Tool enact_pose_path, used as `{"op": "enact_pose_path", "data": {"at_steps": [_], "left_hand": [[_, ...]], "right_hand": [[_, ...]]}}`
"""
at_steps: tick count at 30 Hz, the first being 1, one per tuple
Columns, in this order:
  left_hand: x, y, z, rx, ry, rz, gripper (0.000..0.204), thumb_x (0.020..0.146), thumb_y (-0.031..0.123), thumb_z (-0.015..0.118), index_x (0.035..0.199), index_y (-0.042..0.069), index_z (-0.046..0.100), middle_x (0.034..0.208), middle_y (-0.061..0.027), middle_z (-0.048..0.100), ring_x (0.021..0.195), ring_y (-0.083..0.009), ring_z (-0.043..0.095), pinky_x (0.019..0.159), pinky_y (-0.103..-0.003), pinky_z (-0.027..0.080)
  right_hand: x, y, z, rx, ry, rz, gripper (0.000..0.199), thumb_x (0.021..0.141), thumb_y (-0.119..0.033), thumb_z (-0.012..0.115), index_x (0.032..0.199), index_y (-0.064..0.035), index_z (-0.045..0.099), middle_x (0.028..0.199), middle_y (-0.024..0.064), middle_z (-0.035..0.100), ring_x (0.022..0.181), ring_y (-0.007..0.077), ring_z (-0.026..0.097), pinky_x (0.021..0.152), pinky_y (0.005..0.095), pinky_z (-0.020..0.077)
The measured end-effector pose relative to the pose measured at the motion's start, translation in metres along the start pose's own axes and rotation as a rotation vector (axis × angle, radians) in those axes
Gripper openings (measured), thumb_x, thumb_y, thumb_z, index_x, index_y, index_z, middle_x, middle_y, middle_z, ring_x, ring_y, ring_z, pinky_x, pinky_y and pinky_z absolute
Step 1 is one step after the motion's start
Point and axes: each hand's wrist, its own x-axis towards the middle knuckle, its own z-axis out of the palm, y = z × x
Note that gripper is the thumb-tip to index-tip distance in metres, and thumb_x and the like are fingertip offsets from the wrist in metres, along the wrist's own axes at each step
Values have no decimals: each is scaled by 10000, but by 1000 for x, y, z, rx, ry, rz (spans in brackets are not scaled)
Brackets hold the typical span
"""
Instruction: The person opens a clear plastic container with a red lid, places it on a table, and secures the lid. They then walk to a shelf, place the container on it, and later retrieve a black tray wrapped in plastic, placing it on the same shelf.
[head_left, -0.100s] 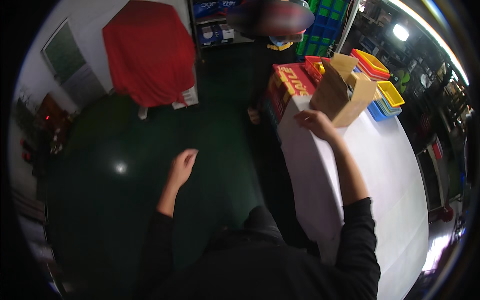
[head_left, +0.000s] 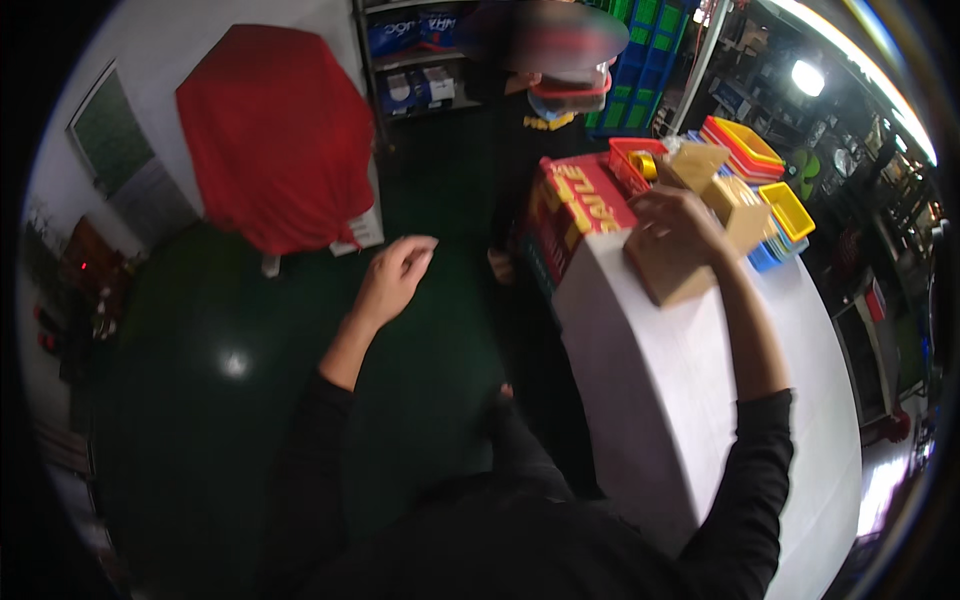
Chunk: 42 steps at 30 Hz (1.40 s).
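My left hand (head_left: pixel 393 278) is held up over the dark green floor, its fingers loosely bent and apart, with nothing in it. My right hand (head_left: pixel 678 218), somewhat blurred, reaches across the front of an open brown cardboard box (head_left: pixel 680 272) on the white table. Its fingers hang loosely apart at the box's upper left side; whether they touch the cardboard I cannot tell. The box's flaps stand up, and my hand and wrist hide part of it.
A red and yellow carton (head_left: pixel 585 200) and a red basket (head_left: pixel 630 175) sit at the far end of the white table (head_left: pixel 640 350). Colored bins (head_left: pixel 785 212) stand beside the box. Ahead, a person holds red-rimmed containers (head_left: pixel 572 98). A red cloth (head_left: pixel 275 140) drapes something at left.
My left hand has risen and moved right. My right hand has shifted right, over the front of the box. The view has moved, and the table's end appears lower.
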Motion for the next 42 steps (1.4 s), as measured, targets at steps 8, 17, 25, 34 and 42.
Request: {"op": "enact_pose_path", "data": {"at_steps": [8,17,25,34,42], "left_hand": [[408,-79,131,-353,11,166,467,850,261,611,1242,80,433,1216,-140,491,1089,-228,499,828,-334,463],[627,-162,162,-708,-142,0,754,833,407,593,1380,88,183,1303,-250,345,1186,-328,403,962,-430,355],[662,-144,180,-999,-338,52,1092,699,325,772,1392,68,-32,1344,-191,229,1225,-286,339,1017,-408,313],[686,-136,191,-976,-393,-86,1016,642,359,809,1323,60,117,1256,-179,322,1134,-256,420,962,-380,366],[706,-133,189,-1057,-457,-150,1194,634,365,812,1390,34,-51,1358,-170,273,1240,-241,326,1012,-370,299]], "right_hand": [[324,84,-248,-93,356,167,591,842,-610,438,1140,-120,580,1085,46,577,974,138,547,844,329,424],[562,175,-248,199,261,328,731,809,-670,430,1227,-75,506,1153,133,533,1004,230,547,862,386,439],[616,176,-216,537,141,345,588,860,-516,508,1110,15,561,1035,116,607,901,134,592,804,281,485],[634,176,-229,605,-156,285,508,861,-397,570,1159,14,541,1108,107,580,1015,146,550,860,269,449],[644,156,-229,391,-288,158,526,826,-372,618,1214,-36,504,1128,33,560,1106,127,455,985,254,291]]}}
